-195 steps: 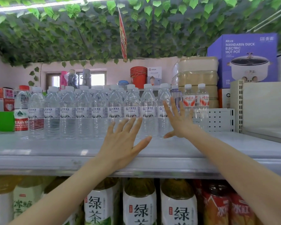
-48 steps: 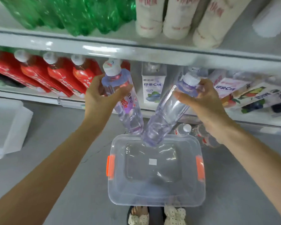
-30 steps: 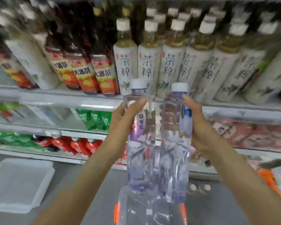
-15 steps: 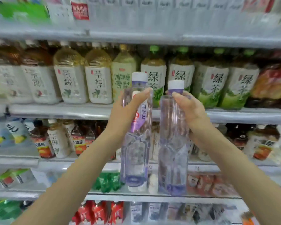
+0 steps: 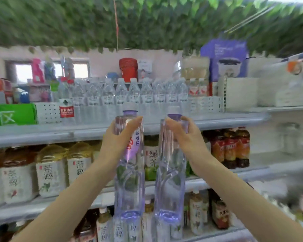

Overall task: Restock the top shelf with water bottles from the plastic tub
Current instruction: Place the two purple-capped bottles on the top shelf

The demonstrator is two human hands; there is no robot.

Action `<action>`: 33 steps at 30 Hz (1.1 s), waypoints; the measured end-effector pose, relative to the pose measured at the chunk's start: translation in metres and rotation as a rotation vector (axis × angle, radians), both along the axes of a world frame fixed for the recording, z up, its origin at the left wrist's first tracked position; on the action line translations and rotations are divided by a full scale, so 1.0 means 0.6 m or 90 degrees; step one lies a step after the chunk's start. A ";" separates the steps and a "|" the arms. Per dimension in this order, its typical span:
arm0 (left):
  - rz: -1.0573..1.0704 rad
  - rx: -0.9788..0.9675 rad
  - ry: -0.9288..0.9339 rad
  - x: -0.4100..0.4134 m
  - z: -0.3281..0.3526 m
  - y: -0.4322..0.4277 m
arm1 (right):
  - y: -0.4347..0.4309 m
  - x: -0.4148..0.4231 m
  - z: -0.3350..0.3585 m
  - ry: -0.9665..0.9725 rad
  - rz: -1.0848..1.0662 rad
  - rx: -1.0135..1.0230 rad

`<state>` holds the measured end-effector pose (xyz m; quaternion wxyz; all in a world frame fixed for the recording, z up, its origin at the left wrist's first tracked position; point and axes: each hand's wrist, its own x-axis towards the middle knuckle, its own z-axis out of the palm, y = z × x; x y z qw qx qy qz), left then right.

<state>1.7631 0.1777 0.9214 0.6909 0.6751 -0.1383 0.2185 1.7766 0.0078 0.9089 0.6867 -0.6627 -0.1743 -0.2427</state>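
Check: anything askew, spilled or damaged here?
Nothing stands out. The labelled purple-tinted clear plastic bottle in the left hand and the matching bottle in the right hand are upright and capped; the small clear bottles on the grey metal top shelf stand upright. Blur hides fine damage.

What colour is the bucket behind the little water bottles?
Red. The bucket shows in the head view.

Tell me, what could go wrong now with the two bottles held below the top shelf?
1. The left hand and right hand grip the left bottle and right bottle only near the neck; a bottle might slip.
2. Both bases hang below the top shelf edge and could strike it when raised.
3. The small bottles standing on it could topple if pushed.
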 end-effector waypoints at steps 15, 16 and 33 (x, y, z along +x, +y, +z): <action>0.069 0.080 -0.041 0.038 0.093 -0.291 | -0.270 0.019 0.093 -0.077 -0.045 -0.095; 0.081 0.079 -0.045 0.040 0.098 -0.308 | -0.288 0.021 0.099 -0.082 -0.044 -0.107; 0.086 0.034 -0.041 0.140 0.155 -0.389 | -0.376 0.141 0.125 -0.126 0.024 -0.111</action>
